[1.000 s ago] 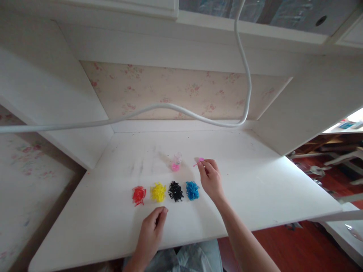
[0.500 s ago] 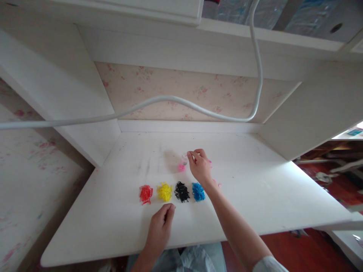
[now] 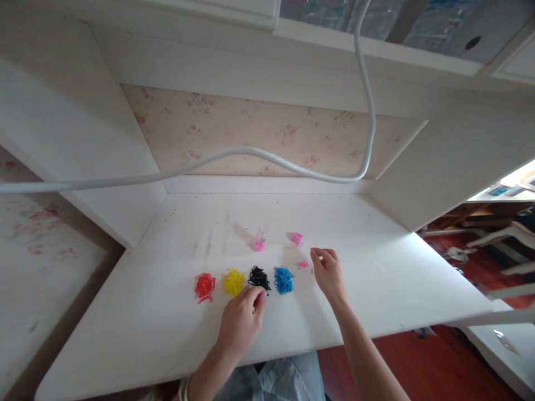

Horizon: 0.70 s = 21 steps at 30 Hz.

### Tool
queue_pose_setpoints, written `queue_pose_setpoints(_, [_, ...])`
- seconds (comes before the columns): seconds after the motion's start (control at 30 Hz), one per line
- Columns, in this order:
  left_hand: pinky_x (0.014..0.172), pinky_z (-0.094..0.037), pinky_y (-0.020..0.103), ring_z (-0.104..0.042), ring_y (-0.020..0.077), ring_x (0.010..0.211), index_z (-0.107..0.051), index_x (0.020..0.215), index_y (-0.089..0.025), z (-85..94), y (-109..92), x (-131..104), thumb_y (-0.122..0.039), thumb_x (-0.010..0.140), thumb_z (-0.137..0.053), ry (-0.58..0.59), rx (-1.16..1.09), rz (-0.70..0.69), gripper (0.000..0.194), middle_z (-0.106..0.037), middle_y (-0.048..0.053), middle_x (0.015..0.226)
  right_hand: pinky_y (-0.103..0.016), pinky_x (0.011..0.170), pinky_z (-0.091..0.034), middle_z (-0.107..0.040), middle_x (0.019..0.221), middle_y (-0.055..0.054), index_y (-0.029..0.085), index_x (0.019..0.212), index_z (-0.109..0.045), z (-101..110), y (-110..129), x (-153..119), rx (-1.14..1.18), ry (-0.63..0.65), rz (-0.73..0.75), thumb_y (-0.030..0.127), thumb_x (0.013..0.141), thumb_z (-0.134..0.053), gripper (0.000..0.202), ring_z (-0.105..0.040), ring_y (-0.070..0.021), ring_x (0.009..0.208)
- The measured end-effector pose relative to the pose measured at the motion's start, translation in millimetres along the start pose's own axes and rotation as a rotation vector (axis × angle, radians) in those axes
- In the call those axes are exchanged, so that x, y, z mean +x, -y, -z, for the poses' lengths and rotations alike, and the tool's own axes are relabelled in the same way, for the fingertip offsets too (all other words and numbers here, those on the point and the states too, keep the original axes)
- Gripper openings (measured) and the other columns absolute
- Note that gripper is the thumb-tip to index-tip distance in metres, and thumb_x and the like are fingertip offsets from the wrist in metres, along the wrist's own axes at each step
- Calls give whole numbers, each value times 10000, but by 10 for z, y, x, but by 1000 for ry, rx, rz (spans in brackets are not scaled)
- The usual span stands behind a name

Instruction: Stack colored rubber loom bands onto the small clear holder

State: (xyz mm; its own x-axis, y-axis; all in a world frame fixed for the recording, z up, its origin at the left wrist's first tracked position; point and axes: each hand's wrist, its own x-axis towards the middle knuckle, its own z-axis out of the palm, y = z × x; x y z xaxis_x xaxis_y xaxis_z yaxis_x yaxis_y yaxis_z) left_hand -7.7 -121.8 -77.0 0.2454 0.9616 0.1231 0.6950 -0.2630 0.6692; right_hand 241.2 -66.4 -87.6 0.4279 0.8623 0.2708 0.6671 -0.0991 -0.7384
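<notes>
My left hand (image 3: 242,320) is closed, thumb against the fingers, at the near edge of the black pile (image 3: 258,278) of small rubber bands. Whether it holds anything is hidden. To the right, my right hand (image 3: 329,273) pinches thumb and finger together beside a few loose pink bands (image 3: 302,265); what is in the pinch is too small to see. Red bands (image 3: 204,286), yellow bands (image 3: 233,282) and blue bands (image 3: 283,279) lie in separate piles in the same row. Behind them stands a small clear container (image 3: 263,232) with pink at its base. A pink cap-like piece (image 3: 297,239) lies to its right.
A white cable (image 3: 251,150) crosses in front of the desk's back wall. White side panels (image 3: 434,156) bound the white desk (image 3: 167,323), under an overhead cabinet (image 3: 234,11). The desk's front edge is near my lap.
My right hand has moved from beside the clear container toward the right and nearer, by the pink bands. My left hand has shifted forward to the black pile. The view has shifted slightly.
</notes>
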Motion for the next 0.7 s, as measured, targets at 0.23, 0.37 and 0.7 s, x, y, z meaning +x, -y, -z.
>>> queue_pose_setpoints(0.23, [774, -457, 248, -612, 147, 860, -640, 917, -240, -188, -415, 622, -307, 929, -424, 185, 261, -158, 226, -629, 31, 934, -304, 683, -462, -574, 1023, -72, 215, 1129, -655, 131, -705, -337, -251, 102, -25, 435, 879, -399, 420, -580, -136, 665])
queue_pose_setpoints(0.37, [780, -475, 271, -604, 167, 926, -615, 1010, -228, -445, -491, 928, -279, 921, -439, 293, 379, -201, 205, -596, 53, 1027, -287, 692, -434, -569, 1066, -52, 312, 1166, -632, 114, -623, -362, -384, 136, -13, 410, 901, -383, 377, -583, -164, 810])
queue_pose_setpoints(0.7, [752, -487, 294, -609, 190, 915, -642, 966, -216, -723, -431, 1216, -280, 931, -408, 354, 411, -248, 245, -582, 71, 1026, -253, 657, -417, -566, 1054, -5, 353, 1051, -662, 147, -565, -390, -357, 152, -32, 455, 916, -363, 343, -584, -133, 763])
